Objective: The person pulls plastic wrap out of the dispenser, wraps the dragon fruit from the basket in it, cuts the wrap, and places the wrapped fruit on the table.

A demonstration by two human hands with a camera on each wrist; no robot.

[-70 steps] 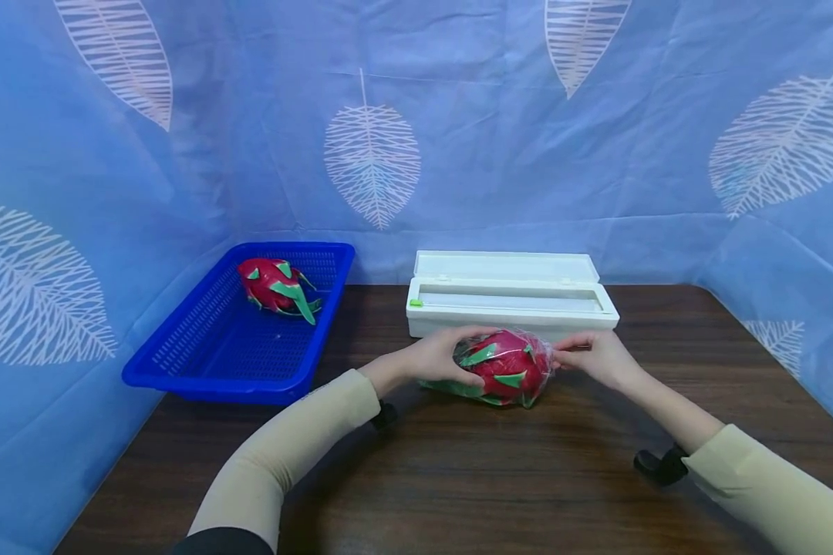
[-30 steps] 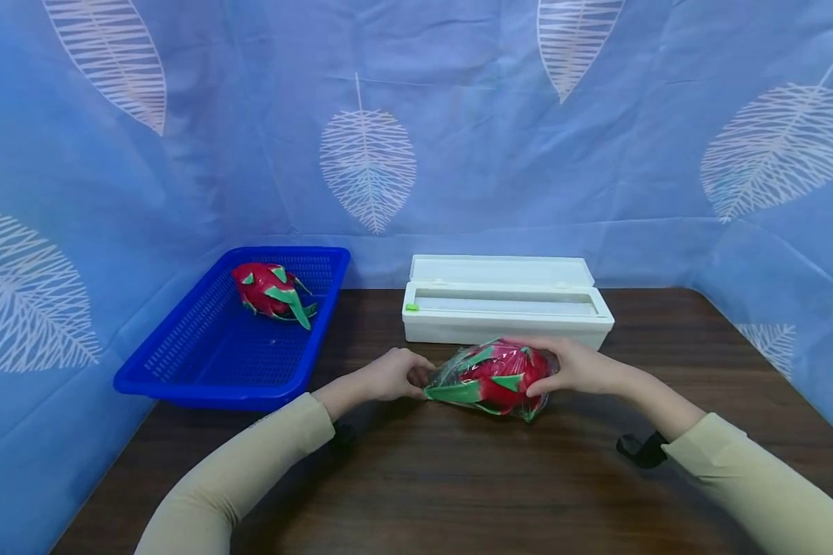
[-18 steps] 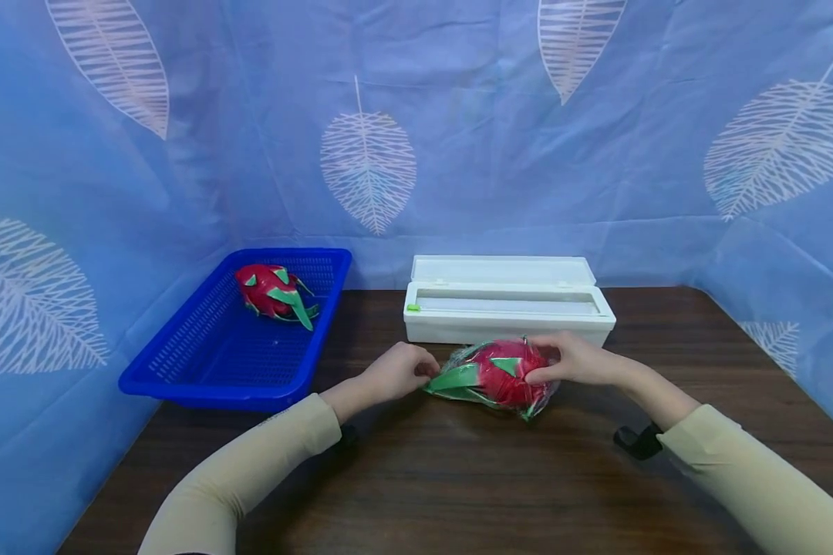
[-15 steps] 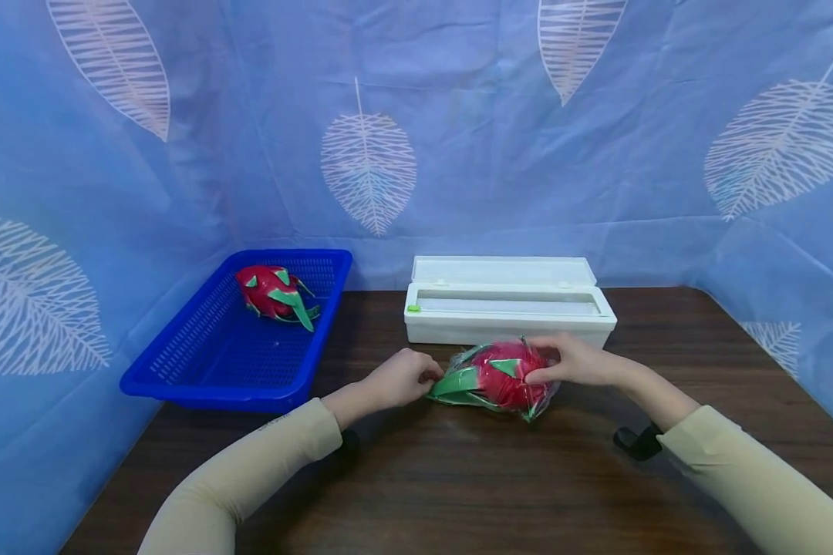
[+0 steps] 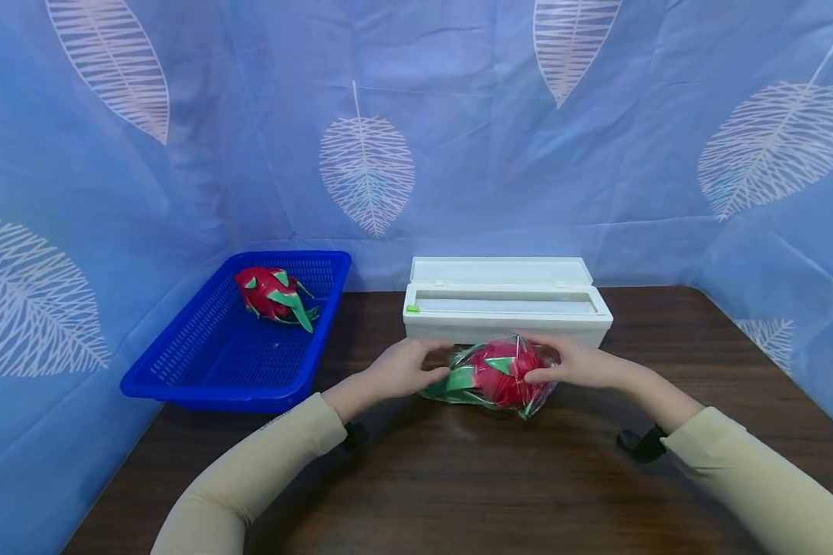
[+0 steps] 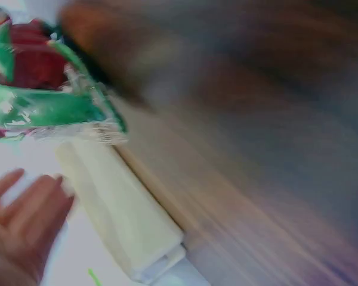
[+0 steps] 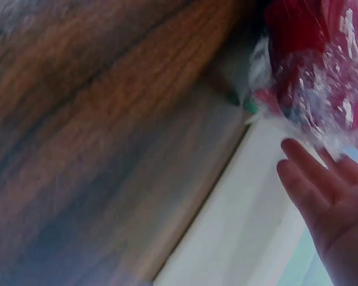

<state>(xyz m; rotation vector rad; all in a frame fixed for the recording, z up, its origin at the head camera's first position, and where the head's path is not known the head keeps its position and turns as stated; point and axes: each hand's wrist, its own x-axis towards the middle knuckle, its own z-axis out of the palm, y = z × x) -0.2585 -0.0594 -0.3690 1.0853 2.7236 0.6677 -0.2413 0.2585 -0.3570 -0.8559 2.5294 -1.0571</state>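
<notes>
A red dragon fruit (image 5: 503, 375) with green scales lies on its side on the table in clear cling film, its green leafy end pointing left. My right hand (image 5: 579, 362) holds its right end, thumb in front and fingers over the top. In the right wrist view, crinkled film (image 7: 319, 89) bunches beside the fingers. My left hand (image 5: 404, 368) is at the leafy end, thumb and fingers spread apart. In the left wrist view, the fingers (image 6: 39, 208) are extended below the film-covered green end (image 6: 48, 107), with a gap between them.
Close behind the fruit stands a white cling film dispenser (image 5: 507, 325) with its lid up and a green slider at the left. On the left, a blue basket (image 5: 215, 397) holds another dragon fruit (image 5: 271, 294). A blue leaf-patterned cloth (image 5: 458, 154) hangs behind the dark wooden table (image 5: 500, 486).
My left hand moved from the fruit's top to its leafy end, pinched there, then let go and spread. My right hand went from the film's right end to holding the fruit.
</notes>
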